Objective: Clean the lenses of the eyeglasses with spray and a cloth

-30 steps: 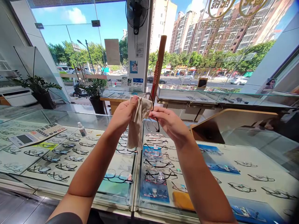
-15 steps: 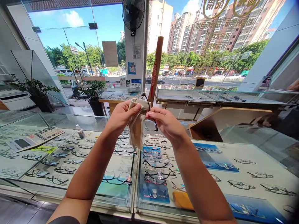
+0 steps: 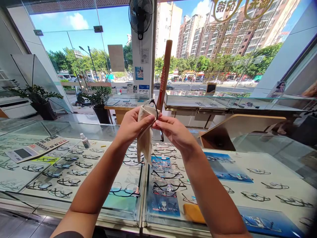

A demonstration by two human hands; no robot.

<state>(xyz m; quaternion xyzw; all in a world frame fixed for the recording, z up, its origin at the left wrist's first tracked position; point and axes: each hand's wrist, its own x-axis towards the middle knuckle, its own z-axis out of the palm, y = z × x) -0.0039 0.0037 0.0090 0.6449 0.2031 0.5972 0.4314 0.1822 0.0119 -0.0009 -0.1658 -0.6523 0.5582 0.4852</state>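
My left hand [image 3: 133,124] is closed around a beige cleaning cloth [image 3: 145,143], which hangs down below the fingers. A fold of the cloth wraps one side of a pair of dark-framed eyeglasses [image 3: 162,135], with my left thumb pressing on it. My right hand [image 3: 170,127] pinches the eyeglasses near the middle of the frame. One temple arm sticks up above the cloth, and part of the frame shows below my right fingers. Much of the lenses is hidden by the cloth and fingers. Both hands are raised over the glass display case [image 3: 142,205].
Rows of eyeglasses [image 3: 168,173] lie inside the case. On its left top are a calculator [image 3: 37,148] and a small white bottle [image 3: 85,140]. An orange-yellow cloth [image 3: 193,213] is below my right forearm. A wooden-edged stand [image 3: 237,127] rises at the right.
The eyeglasses have turned, so the lower lens that showed before is now seen nearly edge-on. My left thumb and the cloth have shifted slightly to the right along the frame.
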